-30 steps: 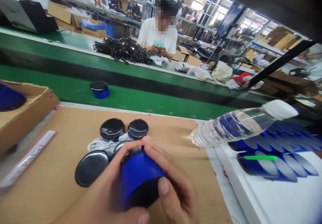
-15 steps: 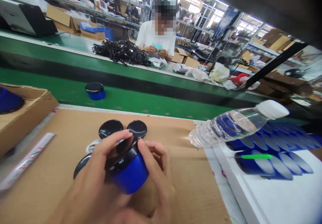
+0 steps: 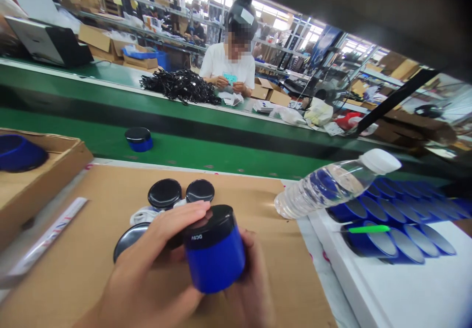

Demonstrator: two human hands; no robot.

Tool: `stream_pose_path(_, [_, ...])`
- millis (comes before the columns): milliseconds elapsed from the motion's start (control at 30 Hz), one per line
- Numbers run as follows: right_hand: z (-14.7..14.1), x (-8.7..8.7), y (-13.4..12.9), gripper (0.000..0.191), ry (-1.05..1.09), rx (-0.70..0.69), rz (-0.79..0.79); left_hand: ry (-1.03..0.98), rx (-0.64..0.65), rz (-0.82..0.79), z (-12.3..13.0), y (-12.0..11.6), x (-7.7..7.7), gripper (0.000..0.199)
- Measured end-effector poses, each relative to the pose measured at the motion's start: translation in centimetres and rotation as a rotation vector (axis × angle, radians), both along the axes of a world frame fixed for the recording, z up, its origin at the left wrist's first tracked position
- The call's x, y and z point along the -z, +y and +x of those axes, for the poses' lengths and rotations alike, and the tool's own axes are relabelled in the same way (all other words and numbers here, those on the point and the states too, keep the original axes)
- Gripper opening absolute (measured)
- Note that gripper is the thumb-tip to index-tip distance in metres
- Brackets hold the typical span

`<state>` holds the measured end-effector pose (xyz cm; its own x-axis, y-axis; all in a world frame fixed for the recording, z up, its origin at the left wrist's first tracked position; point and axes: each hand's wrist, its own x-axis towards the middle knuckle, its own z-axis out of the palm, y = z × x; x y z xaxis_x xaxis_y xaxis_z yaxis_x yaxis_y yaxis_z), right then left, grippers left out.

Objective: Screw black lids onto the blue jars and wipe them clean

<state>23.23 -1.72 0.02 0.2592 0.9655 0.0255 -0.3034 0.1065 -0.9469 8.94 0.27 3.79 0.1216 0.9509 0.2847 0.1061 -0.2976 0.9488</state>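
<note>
Between my two hands is a blue cylindrical device with a black top [image 3: 216, 254], raised above the cardboard sheet and tilted, with small white lettering on its black band. My left hand [image 3: 147, 269] curves round its left side, fingers over the top and thumb low on the blue wall. My right hand [image 3: 252, 279] grips it from the right and below; most of those fingers are hidden behind it. Just beyond lie round black caps, one at the left [image 3: 164, 193] and one at the right [image 3: 199, 191]. Another black disc [image 3: 129, 239] is partly covered by my left hand, near a white coiled cable [image 3: 144, 215].
A water bottle [image 3: 324, 190] stands to the right, by a white foam tray [image 3: 416, 288] of blue shells with a green stick. At left are a cardboard box [image 3: 47, 185] and a ruler-like strip [image 3: 49, 237]. Another device [image 3: 139, 139] sits on the green belt; a person works beyond.
Both hands have turned the device and shifted it slightly right, so different lettering now faces me. My right fingers have moved from its top edge to its side and underside.
</note>
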Motion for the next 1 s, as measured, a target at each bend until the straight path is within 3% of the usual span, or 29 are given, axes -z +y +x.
stream_pose_path(133, [0.0, -0.2, 0.1, 0.039, -0.003, -0.025, -0.062, 0.051, -0.005, 0.185, -0.6, 0.3, 0.2, 0.046])
stream_pose_path(200, [0.3, -1.0, 0.1, 0.037, -0.124, -0.01, -0.063, 0.058, 0.0, 0.15, -1.0, 1.1, -0.4, 0.045])
stream_pose_path(267, [0.6, -1.8, 0.3, 0.035, -0.35, 0.031, -0.035, 0.084, 0.006, 0.004, -1.4, 2.8, -1.5, 0.048])
stream_pose_path(367, [1.0, -1.9, 0.5, 0.034, -0.716, 0.008, 0.038, 0.191, -0.007, -0.197, -1.6, 7.5, -3.0, 0.066])
stream_pose_path(433, [0.8, -1.4, 0.6, 0.044, -0.86, -0.095, 0.079, 0.28, -0.03, -0.188, -1.3, 11.5, -3.1, 0.066])
stream_pose_path(533, [0.3, -0.7, 0.5, 0.071, -1.028, -0.264, 0.092, 0.492, -0.099, -0.03, -0.5, 16.9, -2.0, 0.07])
stream_pose_path(667, [-0.5, -0.2, 0.4, 0.076, -1.088, -0.328, 0.044, 0.687, -0.086, 0.168, 0.3, 21.6, 0.7, 0.059])
stream_pose_path(833, [-1.5, 1.8, 0.8, 0.087, -1.002, -0.284, 0.014, 0.761, -0.023, 0.278, 0.4, 23.8, 2.5, 0.052])
stream_pose_path(1000, [-2.6, 3.9, 1.4, 0.085, -1.008, -0.155, 0.043, 0.743, 0.094, 0.368, 0.1, 22.2, 0.8, 0.045])
